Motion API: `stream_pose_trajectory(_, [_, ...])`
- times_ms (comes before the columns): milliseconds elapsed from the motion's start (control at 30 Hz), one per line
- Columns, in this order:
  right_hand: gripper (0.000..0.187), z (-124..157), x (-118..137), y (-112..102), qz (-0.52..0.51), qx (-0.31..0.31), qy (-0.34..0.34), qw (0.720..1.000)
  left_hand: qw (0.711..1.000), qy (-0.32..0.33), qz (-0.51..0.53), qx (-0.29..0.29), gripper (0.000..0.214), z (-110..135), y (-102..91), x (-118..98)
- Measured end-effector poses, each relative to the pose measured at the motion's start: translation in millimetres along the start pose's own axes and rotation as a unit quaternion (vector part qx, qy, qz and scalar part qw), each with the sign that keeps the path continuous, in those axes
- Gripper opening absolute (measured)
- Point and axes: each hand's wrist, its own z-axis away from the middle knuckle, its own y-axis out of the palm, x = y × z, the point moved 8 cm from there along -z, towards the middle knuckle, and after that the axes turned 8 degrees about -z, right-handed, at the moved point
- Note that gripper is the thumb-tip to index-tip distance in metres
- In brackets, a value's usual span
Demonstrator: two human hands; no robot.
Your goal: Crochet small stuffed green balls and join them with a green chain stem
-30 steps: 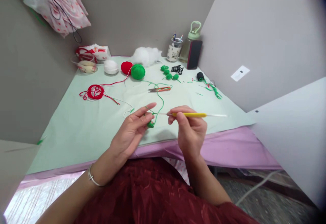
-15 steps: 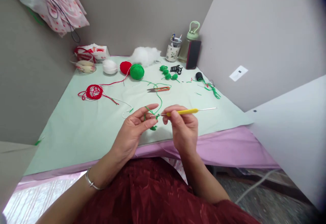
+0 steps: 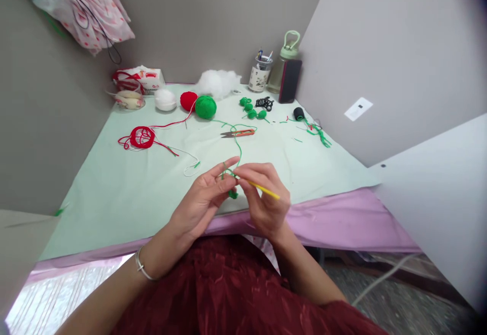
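Observation:
My left hand [image 3: 201,198] pinches a small green crocheted piece [image 3: 233,193], with green yarn looped over its forefinger. That yarn [image 3: 239,153] runs back across the table to a green yarn ball [image 3: 206,107]. My right hand [image 3: 262,198] is closed on a yellow-handled crochet hook [image 3: 264,189], whose tip sits at the green piece. The two hands touch above the table's front edge.
On the pale green table [image 3: 122,188]: orange snips [image 3: 239,133], a red yarn tangle [image 3: 141,137], red [image 3: 188,100] and white [image 3: 166,100] yarn balls, white stuffing [image 3: 218,82], small green crocheted balls [image 3: 251,110], a pen cup [image 3: 260,75], a bottle [image 3: 285,66], and green scraps [image 3: 317,134].
My right hand has swung the hook from lying level and pointing right to slanting down, and moved left against my left hand. The green piece stays at my left fingertips.

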Motion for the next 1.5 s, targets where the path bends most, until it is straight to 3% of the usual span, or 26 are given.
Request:
stream_pose_trajectory(100, [0.017,-5,-17,-14,-0.121,-0.05,0.105,0.986,1.0,-0.018,0.007,0.002,0.047,0,-4.9,-2])
stream_pose_trajectory(200, [0.014,-6,-34,-23,-0.233,-0.108,0.196,0.947,1.0,-0.001,0.002,-0.003,0.04,1,-7.0,-10])
stream_pose_trajectory(300, [0.015,-6,-40,-12,-0.304,-0.083,0.243,0.917,0.998,0.034,-0.043,-0.017,0.044,2,-4.9,-16])
stream_pose_trajectory(433, [0.015,-2,-35,5,-0.276,-0.023,0.238,0.931,0.99,0.079,-0.113,-0.044,0.045,5,-4.1,-18])
stream_pose_trajectory(633, [0.016,-6,-25,5,-0.209,-0.008,0.203,0.957,0.984,0.102,-0.13,-0.063,0.042,3,-8.5,-19])
stream_pose_trajectory(800, [0.023,-3,0,4,-0.022,0.012,0.05,0.998,0.986,0.111,-0.099,-0.08,0.062,4,-10.1,-20])
stream_pose_trajectory(900, [0.036,2,11,9,0.055,0.025,-0.029,0.998,0.991,0.085,-0.072,-0.073,0.063,4,-9.9,-15])
stream_pose_trajectory(1033, [0.029,-2,-3,4,-0.059,0.008,0.051,0.997,0.998,0.027,-0.047,-0.04,0.054,1,-6.2,-7])
stream_pose_trajectory(1133, [0.019,-5,-15,0,-0.14,-0.013,0.115,0.983,0.997,0.034,-0.05,-0.043,0.05,1,-5.8,-10])
stream_pose_trajectory(1300, [0.019,-3,-15,-8,-0.129,-0.056,0.11,0.984,0.992,0.072,-0.073,-0.071,0.036,2,-8.8,-15])
stream_pose_trajectory(1500, [0.016,-5,-12,-12,-0.129,-0.075,0.132,0.98,0.996,0.049,-0.055,-0.056,0.031,1,-9.2,-9])
